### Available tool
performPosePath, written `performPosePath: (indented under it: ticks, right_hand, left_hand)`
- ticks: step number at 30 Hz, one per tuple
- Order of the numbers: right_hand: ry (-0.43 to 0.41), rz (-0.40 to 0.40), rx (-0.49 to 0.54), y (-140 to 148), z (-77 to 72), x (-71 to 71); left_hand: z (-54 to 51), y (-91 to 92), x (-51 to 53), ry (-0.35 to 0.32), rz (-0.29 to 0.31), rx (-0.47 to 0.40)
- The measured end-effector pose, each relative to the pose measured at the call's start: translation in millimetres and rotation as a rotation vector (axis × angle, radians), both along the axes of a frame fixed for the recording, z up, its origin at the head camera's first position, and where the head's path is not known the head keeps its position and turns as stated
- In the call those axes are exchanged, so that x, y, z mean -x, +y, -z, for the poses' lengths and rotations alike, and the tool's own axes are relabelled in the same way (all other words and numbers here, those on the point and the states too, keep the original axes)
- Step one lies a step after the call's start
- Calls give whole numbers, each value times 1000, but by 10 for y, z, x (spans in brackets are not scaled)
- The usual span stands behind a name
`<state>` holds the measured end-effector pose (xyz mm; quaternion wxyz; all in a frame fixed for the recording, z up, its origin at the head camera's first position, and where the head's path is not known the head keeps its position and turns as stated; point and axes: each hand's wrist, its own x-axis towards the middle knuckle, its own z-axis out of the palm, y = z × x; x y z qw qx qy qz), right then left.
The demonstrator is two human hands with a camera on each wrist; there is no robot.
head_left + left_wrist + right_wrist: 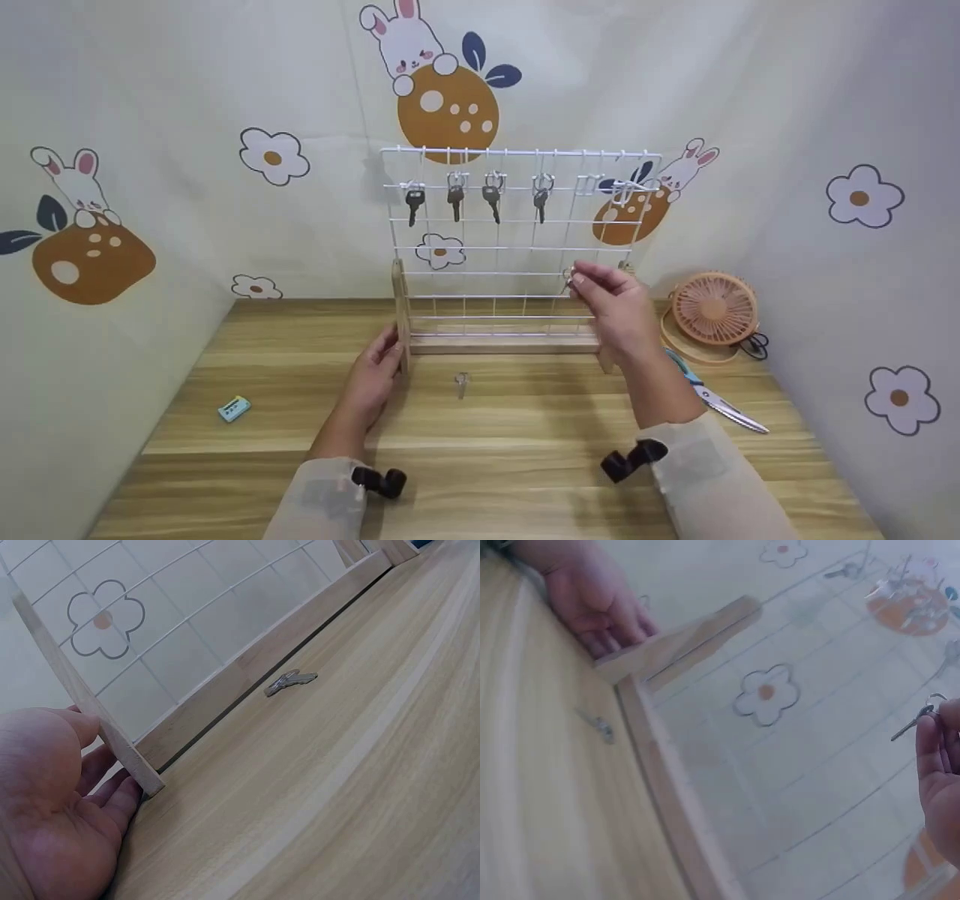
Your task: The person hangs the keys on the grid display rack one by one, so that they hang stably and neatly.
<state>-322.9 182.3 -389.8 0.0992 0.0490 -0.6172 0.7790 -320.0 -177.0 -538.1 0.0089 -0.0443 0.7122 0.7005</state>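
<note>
A white wire grid rack with wooden side posts stands on the table. Several keys hang by their rings from hooks in its upper part. Two white hooks farther right bear no keys. My right hand pinches a key near its ring, in front of the grid's right half and below the hooks. At the left wooden post, my left hand holds it low down, with the thumb and fingers about its edge. One more key lies on the table before the rack's base.
Right of the rack stands an orange fan, with blue-handled scissors lying in front of it, partly behind my right forearm. A small light-blue item lies at the table's left. A patterned cloth hangs behind.
</note>
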Motion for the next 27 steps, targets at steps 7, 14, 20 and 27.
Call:
performPosePath:
  ticks: [7, 14, 20, 27]
  right_hand:
    - [75, 44, 138, 73, -532, -5]
    - [99, 46, 294, 0, -904, 18]
    - [53, 30, 413, -88, -1005, 63]
    - [64, 35, 498, -160, -1027, 151]
  left_hand:
    - [16, 3, 11, 1, 4, -14]
    - [20, -12, 0, 10, 8, 12]
    - [18, -12, -10, 23, 16, 8]
    - [7, -3, -14, 25, 10, 37]
